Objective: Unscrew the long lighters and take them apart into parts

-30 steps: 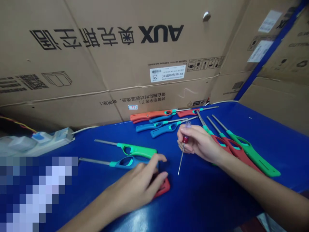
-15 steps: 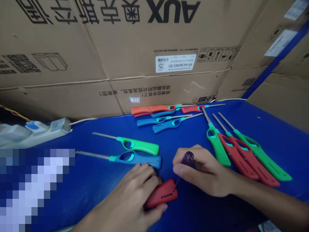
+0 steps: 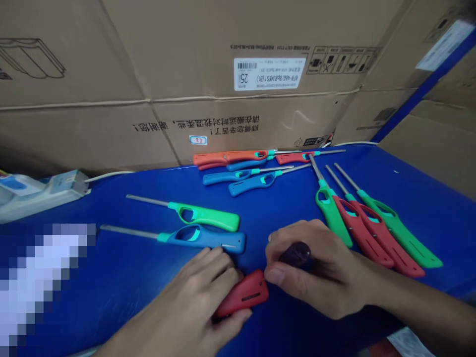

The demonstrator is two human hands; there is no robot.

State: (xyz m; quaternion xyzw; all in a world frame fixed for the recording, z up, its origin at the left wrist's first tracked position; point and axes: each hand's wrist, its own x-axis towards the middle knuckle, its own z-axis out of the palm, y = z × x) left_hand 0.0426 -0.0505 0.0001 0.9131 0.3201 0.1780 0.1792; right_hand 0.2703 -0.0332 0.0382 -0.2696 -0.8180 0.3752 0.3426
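My left hand (image 3: 197, 307) is closed over a red lighter (image 3: 243, 297) that lies on the blue table (image 3: 111, 282); only the lighter's handle end shows past my fingers. My right hand (image 3: 316, 272) is shut on a small screwdriver (image 3: 295, 253) with a dark purple handle, its tip hidden at the red lighter's end. Just beyond my left fingers lie a blue lighter (image 3: 203, 238) and a green lighter (image 3: 204, 215), side by side with their metal tubes pointing left.
Right of my right hand lie green and red lighters (image 3: 364, 223) in a row. Several orange, red and blue lighters (image 3: 253, 171) sit at the back by big cardboard boxes (image 3: 223, 99). A white power strip (image 3: 40, 191) is at the left. A blurred patch covers the lower left.
My right hand brought the screwdriver down from mid-table to the end of the red lighter. My left hand stayed clamped on that lighter. The view dipped and moved closer.
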